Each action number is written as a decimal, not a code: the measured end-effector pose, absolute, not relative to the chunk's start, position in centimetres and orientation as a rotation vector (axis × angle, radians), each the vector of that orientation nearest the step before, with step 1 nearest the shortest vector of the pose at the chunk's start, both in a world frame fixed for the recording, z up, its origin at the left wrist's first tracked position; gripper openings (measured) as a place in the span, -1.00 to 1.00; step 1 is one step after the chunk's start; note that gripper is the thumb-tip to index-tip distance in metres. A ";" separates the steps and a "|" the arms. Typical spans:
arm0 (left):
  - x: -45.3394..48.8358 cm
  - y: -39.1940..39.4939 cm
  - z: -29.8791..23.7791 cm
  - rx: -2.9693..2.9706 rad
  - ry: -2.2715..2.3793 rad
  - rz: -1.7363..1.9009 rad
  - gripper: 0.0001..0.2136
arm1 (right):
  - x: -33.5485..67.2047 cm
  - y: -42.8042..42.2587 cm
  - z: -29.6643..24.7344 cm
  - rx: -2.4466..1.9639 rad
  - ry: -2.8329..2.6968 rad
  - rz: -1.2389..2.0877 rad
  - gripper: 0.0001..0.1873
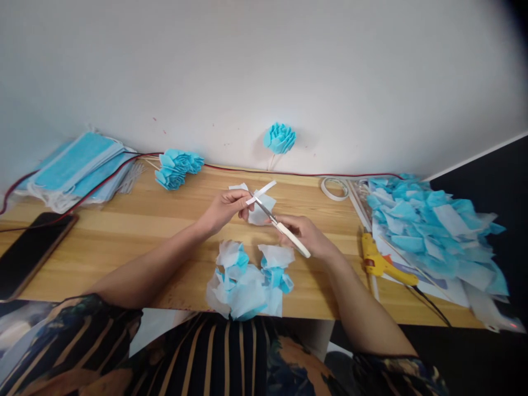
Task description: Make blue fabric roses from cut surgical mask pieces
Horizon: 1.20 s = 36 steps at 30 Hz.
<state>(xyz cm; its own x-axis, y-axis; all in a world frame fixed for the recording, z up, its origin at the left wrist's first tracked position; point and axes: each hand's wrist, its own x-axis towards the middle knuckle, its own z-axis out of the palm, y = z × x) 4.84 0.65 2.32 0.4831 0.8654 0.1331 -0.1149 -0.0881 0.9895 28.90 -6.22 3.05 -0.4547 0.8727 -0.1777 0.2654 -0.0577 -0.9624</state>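
Observation:
My left hand (225, 210) pinches a white strip of mask material (261, 192) above the wooden table (136, 231). My right hand (307, 234) grips white-handled scissors (284, 228), whose blades meet the strip near my left fingertips. A loose white-and-blue piece (259, 214) hangs just under the blades. Cut blue and white scraps (247, 280) lie heaped at the table's near edge, below both hands.
A stack of blue face masks (78, 168) lies far left beside a dark phone (31, 250). Blue fabric flowers (177, 168) rest at the back, one (279, 137) against the wall. A yellow glue gun (381, 264), a tape roll (335, 188) and a scrap pile (433, 231) are at right.

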 end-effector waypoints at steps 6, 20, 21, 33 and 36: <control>5.0 0.5 2.7 1.382 0.728 0.949 -0.65 | 29.0 -6.1 3.8 -1.224 -1.921 1.450 -0.37; 4.8 1.2 1.1 1.292 0.670 1.017 -0.62 | 30.1 -6.1 3.3 -1.032 -1.714 1.681 -0.30; 4.8 1.2 1.0 1.285 0.656 1.017 -0.62 | 30.3 -6.0 3.1 -1.010 -1.712 1.681 -0.29; 4.8 1.2 0.7 1.279 0.605 0.986 -0.57 | 30.3 -5.9 2.1 -0.859 -1.706 1.735 -0.17; 4.8 1.3 0.7 1.279 0.592 0.980 -0.56 | 30.2 -5.9 2.2 -0.868 -1.700 1.756 -0.14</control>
